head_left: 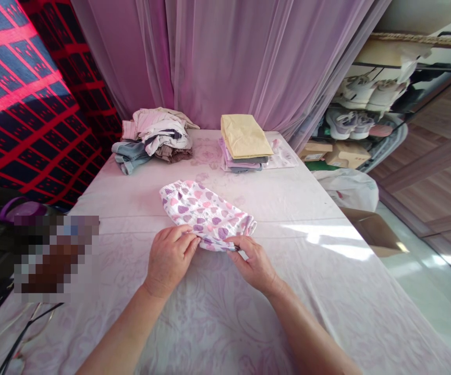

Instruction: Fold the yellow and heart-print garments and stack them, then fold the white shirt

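A white cloth garment with pink and purple hearts (199,208) lies in the middle of the covered table, its far left end gathered. Its exact kind cannot be made out. My left hand (170,255) pinches the near edge at the left, thumb and fingers closed on the fabric. At the right end of that same edge, my right hand (255,263) grips the cloth between thumb and fingers. Between the two hands the near edge looks bunched or folded over. The fingertips partly hide the fabric they hold.
Behind, at the left, sits a heap of crumpled clothes (162,133). A folded stack with a yellow cloth (244,135) on top stands at the back right. Cables (27,328) lie at the near left. Beyond the right edge are a cardboard box (377,232) and shelved shoes (350,124).
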